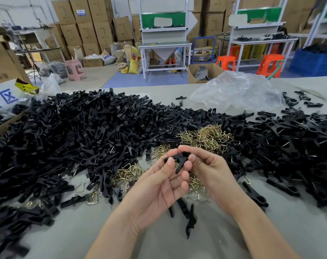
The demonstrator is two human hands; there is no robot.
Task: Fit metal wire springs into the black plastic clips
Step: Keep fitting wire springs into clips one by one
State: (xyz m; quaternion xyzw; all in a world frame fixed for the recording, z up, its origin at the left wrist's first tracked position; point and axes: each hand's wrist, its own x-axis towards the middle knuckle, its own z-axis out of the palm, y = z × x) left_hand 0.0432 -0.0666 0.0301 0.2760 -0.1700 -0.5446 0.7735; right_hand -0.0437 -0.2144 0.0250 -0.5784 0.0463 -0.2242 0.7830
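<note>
A black plastic clip (178,159) is held above the grey table between both hands. My left hand (159,186) lies palm up and pinches the clip's left end with thumb and fingers. My right hand (205,165) pinches its right end from above. Whether a spring sits in this clip is hidden by the fingers. Brass-coloured wire springs (209,137) lie heaped just behind the hands, with more springs (127,172) to the left. A large pile of black clips (80,131) covers the table's left and middle.
More black clips (297,139) spread along the right side. A crumpled clear plastic bag (235,90) lies at the back right. Loose clips (190,219) rest on the table (271,230) below my hands. A cardboard box (3,126) stands at the left edge.
</note>
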